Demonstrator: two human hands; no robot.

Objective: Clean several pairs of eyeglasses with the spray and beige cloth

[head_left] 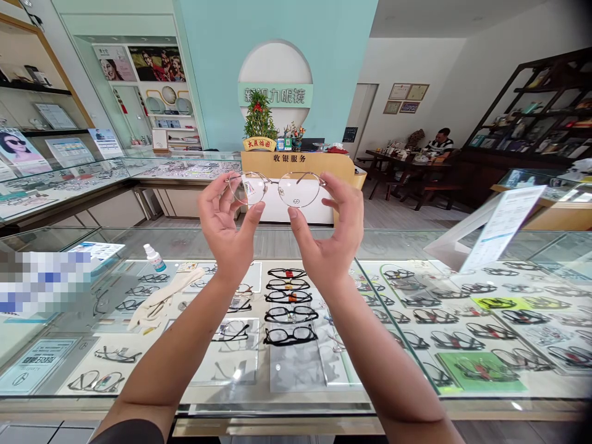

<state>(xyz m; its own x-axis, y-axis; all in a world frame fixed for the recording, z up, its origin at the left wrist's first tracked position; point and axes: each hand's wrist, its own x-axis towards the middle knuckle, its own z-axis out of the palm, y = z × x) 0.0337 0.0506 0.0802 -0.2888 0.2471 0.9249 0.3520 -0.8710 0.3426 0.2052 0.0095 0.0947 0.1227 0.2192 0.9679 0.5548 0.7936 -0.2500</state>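
I hold a pair of thin metal-framed glasses (277,188) with clear round lenses up in front of me, above a glass display counter (407,243). My left hand (229,231) pinches the left lens rim between thumb and fingers. My right hand (330,231) pinches the right rim the same way. Both temples point away from me. Below my arms, rows of dark-framed glasses (290,314) lie inside the case.
A small spray bottle (154,257) and a pale cloth (161,299) lie on the counter at left. A slanted white sign holder (499,228) stands at right. A cashier desk (300,166) with a plant is ahead. A person sits at a dark table (407,163) far right.
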